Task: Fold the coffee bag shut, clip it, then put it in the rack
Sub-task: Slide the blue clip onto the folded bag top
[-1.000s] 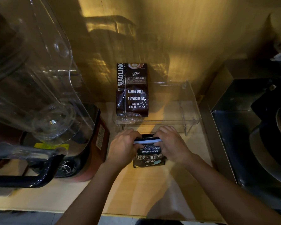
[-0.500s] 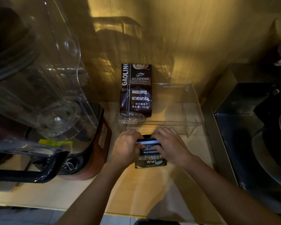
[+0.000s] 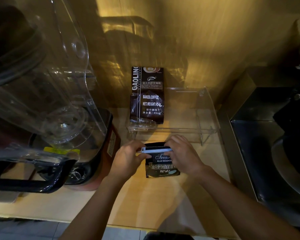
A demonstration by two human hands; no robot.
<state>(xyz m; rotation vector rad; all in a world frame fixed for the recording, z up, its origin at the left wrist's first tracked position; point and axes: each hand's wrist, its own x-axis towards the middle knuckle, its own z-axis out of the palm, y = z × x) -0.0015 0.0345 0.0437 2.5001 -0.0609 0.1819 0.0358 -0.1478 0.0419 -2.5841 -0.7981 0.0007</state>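
A small black coffee bag (image 3: 161,168) with "Blue Mountain" print stands on the wooden counter, its top folded over. A pale blue clip (image 3: 156,150) lies across the fold. My left hand (image 3: 128,158) pinches the clip's left end and the bag's left side. My right hand (image 3: 182,153) presses on the clip's right end and covers the bag's right side. Just behind stands the clear acrylic rack (image 3: 204,122), with a tall brown coffee bag (image 3: 147,96) upright in its left part.
A blender with a clear jug (image 3: 42,84) and a reddish base (image 3: 109,144) fills the left side. A dark metal sink (image 3: 267,144) with dishes is on the right. The wall rises right behind the rack.
Both hands have shifted slightly along the clip, the left thumb now under its left end. The bag stays in the same spot on the counter.
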